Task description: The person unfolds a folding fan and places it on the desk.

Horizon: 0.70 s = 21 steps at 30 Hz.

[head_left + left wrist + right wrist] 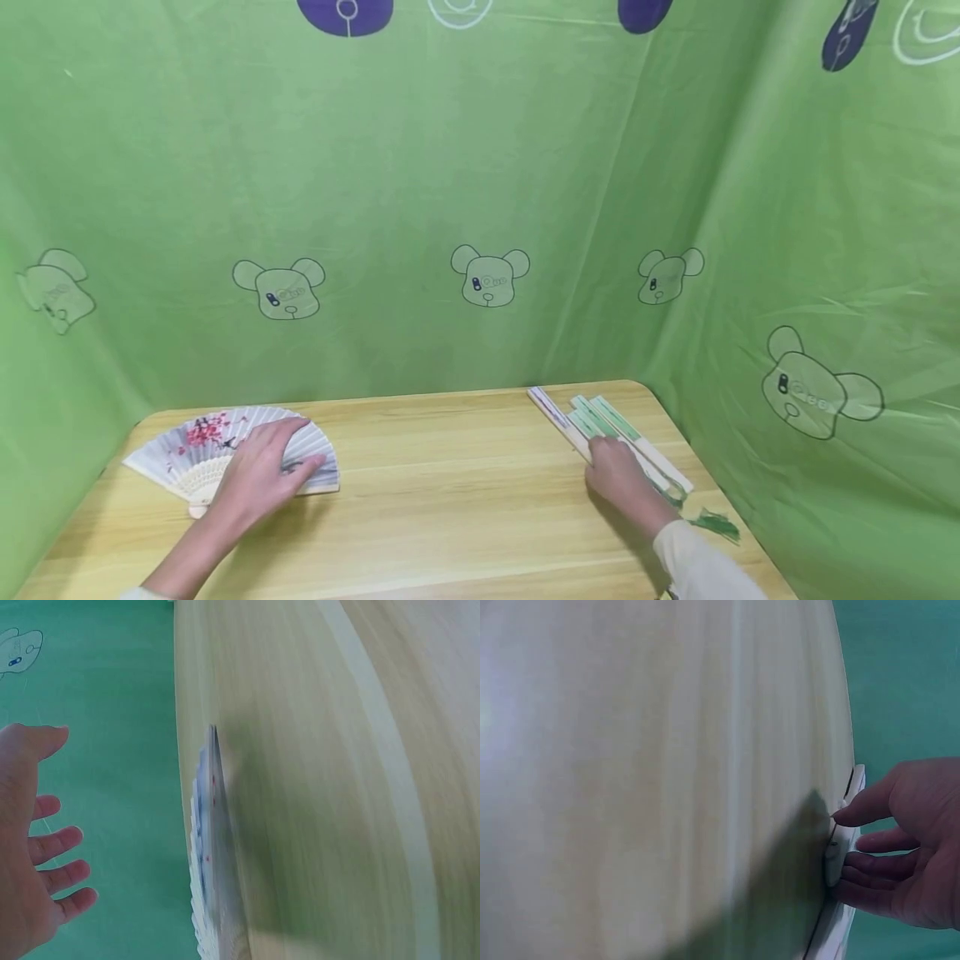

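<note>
Slim green-and-cream folded fans (617, 418) are apparently being grasped by the right hand (615, 471), closure unclear; firm pinching seems needed; left hand (258, 471) spread.

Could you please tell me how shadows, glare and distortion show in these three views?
Head view: a soft shadow under the right hand on the table; left wrist view: a broad shadow beside the open fan, a pale stripe bowed, probably by the lens; right wrist view: bright glare at the left edge.

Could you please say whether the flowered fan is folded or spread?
The flowered fan is spread: its pleats form a wide arc.
</note>
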Tool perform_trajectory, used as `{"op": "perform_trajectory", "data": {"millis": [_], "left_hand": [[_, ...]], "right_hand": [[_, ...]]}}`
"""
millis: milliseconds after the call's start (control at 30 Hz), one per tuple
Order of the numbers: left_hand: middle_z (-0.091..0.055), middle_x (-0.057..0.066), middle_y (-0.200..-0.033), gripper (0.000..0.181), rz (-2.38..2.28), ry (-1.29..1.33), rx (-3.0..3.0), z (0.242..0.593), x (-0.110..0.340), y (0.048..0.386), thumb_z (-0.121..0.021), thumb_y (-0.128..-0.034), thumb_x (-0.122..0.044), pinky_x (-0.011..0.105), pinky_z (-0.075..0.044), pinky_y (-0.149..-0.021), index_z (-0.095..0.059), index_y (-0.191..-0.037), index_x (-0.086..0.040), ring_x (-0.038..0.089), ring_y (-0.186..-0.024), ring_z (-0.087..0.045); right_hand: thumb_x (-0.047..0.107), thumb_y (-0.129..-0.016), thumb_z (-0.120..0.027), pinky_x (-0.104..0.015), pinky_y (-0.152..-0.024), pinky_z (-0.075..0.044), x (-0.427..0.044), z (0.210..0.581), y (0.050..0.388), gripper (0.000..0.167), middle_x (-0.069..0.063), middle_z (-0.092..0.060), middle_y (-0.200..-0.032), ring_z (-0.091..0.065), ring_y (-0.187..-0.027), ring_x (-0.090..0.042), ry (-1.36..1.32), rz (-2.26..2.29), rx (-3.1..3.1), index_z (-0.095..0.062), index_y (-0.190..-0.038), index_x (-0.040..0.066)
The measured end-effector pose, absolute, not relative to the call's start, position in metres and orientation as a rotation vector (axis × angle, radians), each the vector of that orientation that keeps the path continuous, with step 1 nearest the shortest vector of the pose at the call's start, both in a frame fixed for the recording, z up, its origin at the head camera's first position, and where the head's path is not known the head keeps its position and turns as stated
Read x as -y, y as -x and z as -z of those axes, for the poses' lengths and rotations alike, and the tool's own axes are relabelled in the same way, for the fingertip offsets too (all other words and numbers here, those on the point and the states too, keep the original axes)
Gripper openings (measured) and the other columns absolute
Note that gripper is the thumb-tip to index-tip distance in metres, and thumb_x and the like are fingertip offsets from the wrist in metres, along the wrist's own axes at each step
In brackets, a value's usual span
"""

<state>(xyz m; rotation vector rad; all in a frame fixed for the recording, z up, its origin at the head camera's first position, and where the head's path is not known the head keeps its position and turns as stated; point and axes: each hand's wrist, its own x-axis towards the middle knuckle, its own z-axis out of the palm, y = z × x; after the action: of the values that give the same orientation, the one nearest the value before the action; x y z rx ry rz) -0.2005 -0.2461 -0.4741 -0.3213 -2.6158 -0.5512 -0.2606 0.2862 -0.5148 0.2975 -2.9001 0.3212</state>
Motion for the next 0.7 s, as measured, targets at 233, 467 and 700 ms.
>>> {"op": "perform_trajectory", "data": {"millis": [233, 467, 700], "left_hand": [[-0.064, 0.024, -0.138, 0.065, 0.550, 0.348, 2.611, 0.473, 0.229, 0.203, -0.080, -0.0872, -0.039, 0.068, -0.051, -0.110, -0.061, -0.137, -0.003, 0.046, -0.127, -0.059], [-0.066, 0.021, -0.137, 0.066, 0.507, 0.403, 2.602, 0.475, 0.214, 0.206, -0.080, -0.0873, -0.042, 0.064, -0.055, -0.107, -0.061, -0.138, -0.004, 0.042, -0.125, -0.062], [-0.067, 0.019, -0.136, 0.066, 0.511, 0.418, 2.599, 0.476, 0.202, 0.206, -0.080, -0.0867, -0.043, 0.063, -0.056, -0.106, -0.062, -0.137, -0.006, 0.040, -0.125, -0.062]], "right_hand": [[-0.004, -0.076, -0.066, -0.040, -0.058, -0.058, -0.286, 0.507, 0.265, 0.011, -0.013, -0.058, -0.075, -0.054, -0.066, -0.025, -0.268, -0.334, 2.990, -0.063, -0.087, -0.007], [-0.006, -0.076, -0.066, -0.041, -0.063, -0.061, -0.283, 0.503, 0.267, 0.014, -0.014, -0.059, -0.078, -0.055, -0.069, -0.024, -0.255, -0.372, 3.026, -0.065, -0.090, -0.008], [-0.007, -0.073, -0.067, -0.041, -0.062, -0.061, -0.287, 0.504, 0.270, 0.011, -0.012, -0.060, -0.075, -0.056, -0.067, -0.024, -0.249, -0.343, 3.032, -0.063, -0.083, -0.003]]}}
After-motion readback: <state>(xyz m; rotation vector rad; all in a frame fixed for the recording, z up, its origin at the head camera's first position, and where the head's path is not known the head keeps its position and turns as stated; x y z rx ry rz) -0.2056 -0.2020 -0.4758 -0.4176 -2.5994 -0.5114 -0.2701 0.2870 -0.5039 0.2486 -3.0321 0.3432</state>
